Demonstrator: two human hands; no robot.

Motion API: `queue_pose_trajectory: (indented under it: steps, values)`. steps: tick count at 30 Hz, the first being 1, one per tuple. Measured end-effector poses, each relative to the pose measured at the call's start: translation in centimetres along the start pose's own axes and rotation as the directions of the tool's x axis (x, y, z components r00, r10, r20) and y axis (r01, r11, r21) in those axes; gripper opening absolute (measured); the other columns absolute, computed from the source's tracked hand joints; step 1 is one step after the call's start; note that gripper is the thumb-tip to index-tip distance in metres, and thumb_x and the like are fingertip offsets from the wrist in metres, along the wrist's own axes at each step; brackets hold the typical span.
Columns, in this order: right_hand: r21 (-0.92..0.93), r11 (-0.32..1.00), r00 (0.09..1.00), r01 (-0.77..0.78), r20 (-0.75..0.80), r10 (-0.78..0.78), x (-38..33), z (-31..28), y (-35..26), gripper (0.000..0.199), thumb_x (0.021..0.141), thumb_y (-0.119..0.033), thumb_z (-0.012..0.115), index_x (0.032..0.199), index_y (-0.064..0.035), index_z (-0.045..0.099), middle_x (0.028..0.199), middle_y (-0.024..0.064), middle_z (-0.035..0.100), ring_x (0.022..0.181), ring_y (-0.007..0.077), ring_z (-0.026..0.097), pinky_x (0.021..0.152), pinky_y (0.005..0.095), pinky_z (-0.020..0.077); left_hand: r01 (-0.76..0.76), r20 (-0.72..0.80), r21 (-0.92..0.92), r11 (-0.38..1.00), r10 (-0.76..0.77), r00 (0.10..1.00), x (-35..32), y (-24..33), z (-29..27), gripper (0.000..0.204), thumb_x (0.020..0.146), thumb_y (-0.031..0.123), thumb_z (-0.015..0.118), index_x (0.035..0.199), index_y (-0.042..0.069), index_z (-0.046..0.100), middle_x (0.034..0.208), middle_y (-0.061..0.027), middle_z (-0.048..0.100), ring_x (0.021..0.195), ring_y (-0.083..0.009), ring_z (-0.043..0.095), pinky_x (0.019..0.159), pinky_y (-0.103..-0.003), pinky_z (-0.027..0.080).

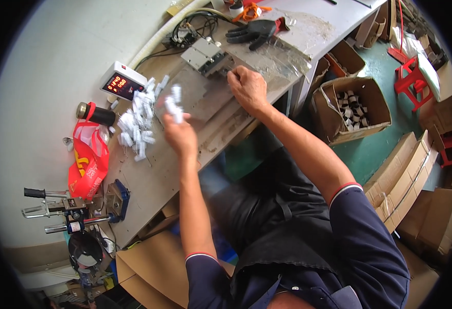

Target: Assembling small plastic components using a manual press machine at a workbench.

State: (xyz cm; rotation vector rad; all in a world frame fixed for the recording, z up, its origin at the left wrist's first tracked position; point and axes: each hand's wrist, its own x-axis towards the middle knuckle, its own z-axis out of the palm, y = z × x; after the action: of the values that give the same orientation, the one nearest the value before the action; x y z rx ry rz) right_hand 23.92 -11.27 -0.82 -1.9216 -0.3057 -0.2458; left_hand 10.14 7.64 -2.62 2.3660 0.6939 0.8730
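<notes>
My left hand [180,136] is closed around a few small white cylindrical pieces [174,104], blurred by motion, above the worktable [159,190]. Just left of it lies a heap of similar white pieces [136,121], with thin wire-like ends among them. My right hand [249,91] is closed in a pinch at the near side of a metal fixture [202,55] bolted on the table. What its fingertips hold, if anything, cannot be made out. Between the hands is a flat metal plate [190,85].
A digital counter box [123,81] and a dark cylinder [96,113] stand beside the heap, near a red bag [89,159]. A hand-lever tool [76,211] is at lower left. A black glove [257,33] lies at the back. Right of the table, a carton [352,131] holds several rings.
</notes>
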Motion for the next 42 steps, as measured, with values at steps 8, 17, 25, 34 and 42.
queue_pose_trajectory:
  steps: [8, 17, 25, 34, 42]
  values:
    - [0.013, 0.998, 0.998, -0.063, 0.016, 0.063, 0.3, -0.2, 1.0, 0.034, 0.095, -0.035, 0.060, 0.098, -0.0048, 0.077, 0.088, 0.0210, 0.075, 0.091, 0.0410, 0.073, 0.087, 0.0481, 0.0557, 0.345, 0.236, -0.889, 0.301, -0.346, 0.908, -0.8, -2.4, -6.3, 0.034, 0.105, 0.008, 0.057, 0.138, 0.001, 0.053, 0.118, -0.0099, 0.070, 0.095, -0.0169, 0.067, 0.080, -0.033, 0.055]
    - [0.540, 0.811, 0.974, -0.226, 0.137, 0.180, 1.4, -1.3, 2.9, 0.029, 0.093, -0.025, 0.067, 0.094, 0.0024, 0.075, 0.073, 0.0094, 0.072, 0.058, 0.0109, 0.063, 0.055, 0.0289, 0.0518, 0.449, 0.411, -0.880, 0.157, -0.224, 0.884, 1.6, -2.2, -6.6, 0.026, 0.106, 0.017, 0.061, 0.128, 0.003, 0.061, 0.093, -0.0022, 0.064, 0.080, -0.0141, 0.060, 0.071, -0.030, 0.051]
    - [0.544, 0.816, 0.973, -0.197, 0.211, 0.094, 0.7, -1.7, 2.8, 0.020, 0.096, -0.019, 0.067, 0.097, -0.0004, 0.073, 0.072, 0.0037, 0.070, 0.057, 0.0066, 0.058, 0.049, 0.0245, 0.0473, 0.421, -0.005, -0.644, 0.639, -0.554, 0.833, 0.9, -7.5, -8.2, 0.019, 0.102, 0.017, 0.062, 0.109, 0.001, 0.069, 0.068, 0.0025, 0.050, 0.053, -0.0071, 0.043, 0.049, -0.026, 0.032]
    - [0.382, 0.923, 0.986, -0.058, 0.166, -0.007, 0.6, -1.8, 3.7, 0.027, 0.095, -0.026, 0.068, 0.103, -0.0019, 0.076, 0.075, 0.0029, 0.072, 0.066, 0.0074, 0.061, 0.064, 0.0265, 0.0519, 0.213, -0.166, 0.280, 0.936, -0.171, 0.971, -0.1, -6.8, -7.0, 0.024, 0.095, 0.013, 0.063, 0.118, 0.006, 0.066, 0.102, -0.0196, 0.073, 0.095, -0.0414, 0.071, 0.087, -0.053, 0.053]
    - [0.405, 0.911, 0.983, -0.073, 0.183, -0.003, 0.1, -1.7, 3.2, 0.025, 0.096, -0.025, 0.067, 0.101, -0.0012, 0.075, 0.075, 0.0026, 0.072, 0.065, 0.0073, 0.061, 0.062, 0.0265, 0.0510, 0.058, -0.134, 0.563, 0.825, 0.022, 0.991, 1.2, -7.2, -7.0, 0.027, 0.087, 0.006, 0.066, 0.114, 0.008, 0.069, 0.121, -0.0097, 0.064, 0.102, -0.0336, 0.070, 0.085, -0.047, 0.056]
